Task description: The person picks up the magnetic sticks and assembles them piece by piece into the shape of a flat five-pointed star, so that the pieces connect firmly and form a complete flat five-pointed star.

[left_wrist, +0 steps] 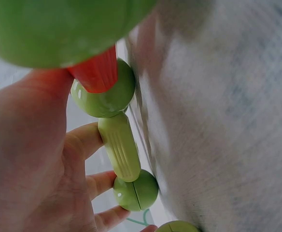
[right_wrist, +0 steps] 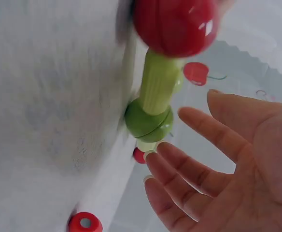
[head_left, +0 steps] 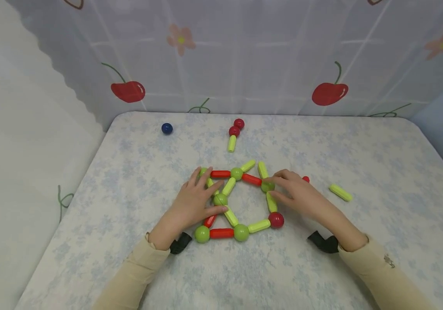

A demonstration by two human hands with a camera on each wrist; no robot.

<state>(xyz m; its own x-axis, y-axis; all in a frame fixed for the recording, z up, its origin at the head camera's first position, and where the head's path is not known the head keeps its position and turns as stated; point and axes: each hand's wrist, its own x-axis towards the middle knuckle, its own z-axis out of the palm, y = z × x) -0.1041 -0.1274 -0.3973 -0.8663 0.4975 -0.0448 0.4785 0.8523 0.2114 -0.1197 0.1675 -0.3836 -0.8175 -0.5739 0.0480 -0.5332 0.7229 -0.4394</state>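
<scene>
Head view: the rightmost green ball (head_left: 267, 187) lies left of my loose, empty right hand (head_left: 297, 193); my spread left hand (head_left: 191, 204) touches the shape (head_left: 231, 217).

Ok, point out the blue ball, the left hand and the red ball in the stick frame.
Blue ball (head_left: 167, 128), head view: middle of its visible surface.
Left hand (head_left: 191, 202), head view: back of the hand.
Red ball (head_left: 276, 220), head view: middle of its upper side.

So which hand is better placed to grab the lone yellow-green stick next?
Probably the right hand: it is nearer that stick and looks empty, while the left hand touches the joined frame.
</scene>
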